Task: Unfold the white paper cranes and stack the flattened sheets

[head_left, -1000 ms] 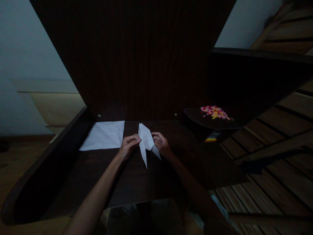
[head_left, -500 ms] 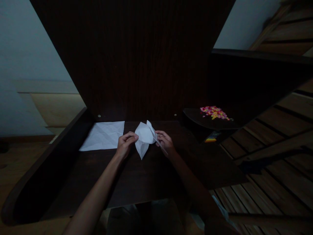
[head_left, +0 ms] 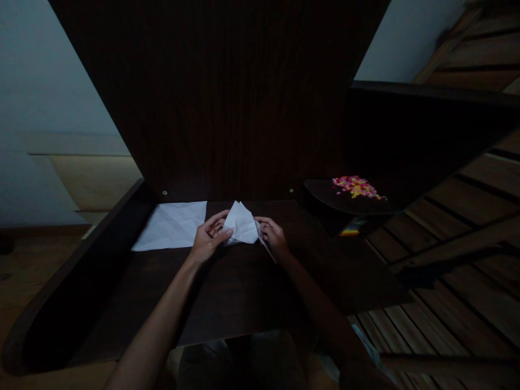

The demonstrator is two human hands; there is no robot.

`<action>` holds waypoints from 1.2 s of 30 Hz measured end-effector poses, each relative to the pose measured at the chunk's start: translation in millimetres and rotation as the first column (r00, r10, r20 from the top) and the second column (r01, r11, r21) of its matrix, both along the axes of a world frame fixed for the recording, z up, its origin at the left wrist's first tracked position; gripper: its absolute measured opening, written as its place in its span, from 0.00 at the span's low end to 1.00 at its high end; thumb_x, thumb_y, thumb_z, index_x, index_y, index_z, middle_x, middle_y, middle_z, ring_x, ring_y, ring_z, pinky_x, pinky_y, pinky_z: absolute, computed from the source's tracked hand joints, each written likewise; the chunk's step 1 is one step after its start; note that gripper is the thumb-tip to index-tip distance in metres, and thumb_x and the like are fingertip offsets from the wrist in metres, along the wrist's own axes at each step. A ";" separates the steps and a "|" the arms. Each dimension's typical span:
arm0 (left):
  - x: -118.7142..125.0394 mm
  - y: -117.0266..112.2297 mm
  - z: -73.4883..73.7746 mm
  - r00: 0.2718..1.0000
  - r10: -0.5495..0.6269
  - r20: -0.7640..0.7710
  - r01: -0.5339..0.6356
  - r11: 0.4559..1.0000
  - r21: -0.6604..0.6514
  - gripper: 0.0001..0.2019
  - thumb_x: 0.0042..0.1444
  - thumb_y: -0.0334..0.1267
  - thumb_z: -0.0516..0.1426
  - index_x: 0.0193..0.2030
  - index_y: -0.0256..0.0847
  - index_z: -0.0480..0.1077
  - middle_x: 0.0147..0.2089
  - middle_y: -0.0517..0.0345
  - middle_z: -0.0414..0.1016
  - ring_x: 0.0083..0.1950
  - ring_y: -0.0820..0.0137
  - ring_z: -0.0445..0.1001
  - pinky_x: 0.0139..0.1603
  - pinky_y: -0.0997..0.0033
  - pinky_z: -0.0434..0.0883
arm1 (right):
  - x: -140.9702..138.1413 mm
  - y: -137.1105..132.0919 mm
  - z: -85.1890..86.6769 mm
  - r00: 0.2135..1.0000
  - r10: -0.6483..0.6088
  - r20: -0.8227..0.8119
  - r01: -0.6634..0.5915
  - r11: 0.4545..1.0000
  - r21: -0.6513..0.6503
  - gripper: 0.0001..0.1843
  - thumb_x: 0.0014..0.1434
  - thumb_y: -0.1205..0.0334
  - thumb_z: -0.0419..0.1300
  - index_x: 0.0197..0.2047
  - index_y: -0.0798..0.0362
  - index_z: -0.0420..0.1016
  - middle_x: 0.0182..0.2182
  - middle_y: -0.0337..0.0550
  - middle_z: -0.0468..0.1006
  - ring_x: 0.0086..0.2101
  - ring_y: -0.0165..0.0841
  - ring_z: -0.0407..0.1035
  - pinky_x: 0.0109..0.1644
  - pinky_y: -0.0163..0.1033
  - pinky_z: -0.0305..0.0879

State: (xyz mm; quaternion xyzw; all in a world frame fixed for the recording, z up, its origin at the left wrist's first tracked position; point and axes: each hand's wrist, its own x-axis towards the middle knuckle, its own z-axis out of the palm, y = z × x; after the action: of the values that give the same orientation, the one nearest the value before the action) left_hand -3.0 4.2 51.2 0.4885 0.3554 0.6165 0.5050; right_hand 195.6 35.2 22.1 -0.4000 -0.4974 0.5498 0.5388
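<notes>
A white folded paper piece (head_left: 242, 226) is held between both hands just above the dark wooden desk (head_left: 227, 292). My left hand (head_left: 209, 238) pinches its left edge with thumb and fingers. At the paper's right edge my right hand (head_left: 273, 236) grips it, and a thin paper point sticks out below that hand. A second white sheet (head_left: 173, 225), creased and flat, lies on the desk just left of my left hand.
A dark upright panel (head_left: 227, 97) rises behind the desk. A small dark side shelf (head_left: 325, 194) at the right carries a heap of pink and yellow bits (head_left: 356, 186). Wooden floorboards (head_left: 467, 227) run along the right. The scene is dim.
The folded paper has been turned and flattened: its long points that hung down a second ago are now tucked up between the hands. Both hands stayed in place.
</notes>
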 end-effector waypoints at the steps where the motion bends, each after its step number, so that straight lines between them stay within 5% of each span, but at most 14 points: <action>1: 0.2 -1.5 0.6 1.000 -0.011 -0.028 0.010 1.000 -0.012 0.28 0.37 0.38 0.69 0.49 0.36 0.73 0.40 0.50 0.78 0.41 0.65 0.75 0.44 0.67 0.72 | 0.3 0.0 0.5 1.000 0.005 0.024 -0.005 1.000 0.009 0.15 0.47 0.59 0.57 0.40 0.52 0.74 0.23 0.35 0.67 0.22 0.26 0.59 0.24 0.32 0.55; 5: 0.2 -6.9 1.0 0.994 -0.067 -0.082 0.062 0.996 -0.059 0.25 0.37 0.41 0.69 0.45 0.34 0.76 0.40 0.46 0.79 0.41 0.59 0.76 0.43 0.60 0.73 | 1.7 -0.8 3.5 0.994 0.031 0.101 -0.036 0.998 0.046 0.15 0.45 0.58 0.64 0.37 0.53 0.73 0.22 0.35 0.69 0.22 0.26 0.60 0.25 0.32 0.56; 13: -2.7 -9.1 3.5 0.959 -0.137 -0.246 0.165 0.982 0.095 0.09 0.41 0.38 0.67 0.31 0.37 0.79 0.29 0.54 0.76 0.33 0.68 0.71 0.34 0.69 0.68 | 3.1 -5.1 5.7 0.960 0.006 0.279 -0.053 0.986 0.161 0.13 0.39 0.63 0.65 0.33 0.54 0.75 0.24 0.37 0.72 0.22 0.25 0.60 0.25 0.31 0.56; 18: -2.9 -10.0 8.2 0.941 -0.157 -0.299 0.200 0.972 0.120 0.08 0.43 0.37 0.66 0.30 0.36 0.78 0.28 0.54 0.73 0.33 0.68 0.69 0.35 0.69 0.66 | 5.2 -3.7 -1.2 0.925 -0.116 0.362 0.033 0.973 0.228 0.04 0.46 0.63 0.61 0.27 0.53 0.75 0.24 0.40 0.74 0.24 0.29 0.65 0.27 0.33 0.60; 24: -6.8 -7.9 8.5 0.933 -0.106 -0.345 0.154 0.981 0.115 0.08 0.44 0.37 0.64 0.32 0.37 0.77 0.31 0.54 0.74 0.34 0.67 0.70 0.37 0.68 0.66 | 12.0 2.7 -2.1 0.901 -0.286 0.326 0.154 0.914 0.376 0.06 0.50 0.62 0.57 0.24 0.53 0.72 0.31 0.43 0.74 0.29 0.32 0.67 0.31 0.35 0.62; 29: -12.2 -3.7 6.2 0.907 -0.031 -0.421 0.106 0.982 0.156 0.05 0.45 0.35 0.63 0.31 0.40 0.78 0.31 0.53 0.75 0.36 0.64 0.70 0.41 0.64 0.66 | 15.8 6.0 3.8 0.907 -0.348 0.236 0.262 0.906 0.332 0.05 0.48 0.62 0.54 0.23 0.52 0.69 0.26 0.40 0.72 0.31 0.34 0.66 0.36 0.36 0.62; 36: -19.5 0.5 4.3 0.865 -0.019 -0.502 0.154 0.961 0.229 0.03 0.47 0.35 0.62 0.25 0.41 0.76 0.28 0.54 0.73 0.34 0.65 0.68 0.40 0.65 0.64 | 26.2 13.7 9.4 0.925 -0.295 0.241 0.258 0.950 0.175 0.05 0.43 0.61 0.56 0.20 0.52 0.68 0.19 0.36 0.67 0.26 0.31 0.61 0.29 0.34 0.57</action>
State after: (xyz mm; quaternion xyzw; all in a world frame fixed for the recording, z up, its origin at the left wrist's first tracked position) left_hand -22.5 4.8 55.5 0.7079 0.3657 0.4886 0.3556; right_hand 221.8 48.9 31.5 -0.4970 -0.5405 0.3737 0.5668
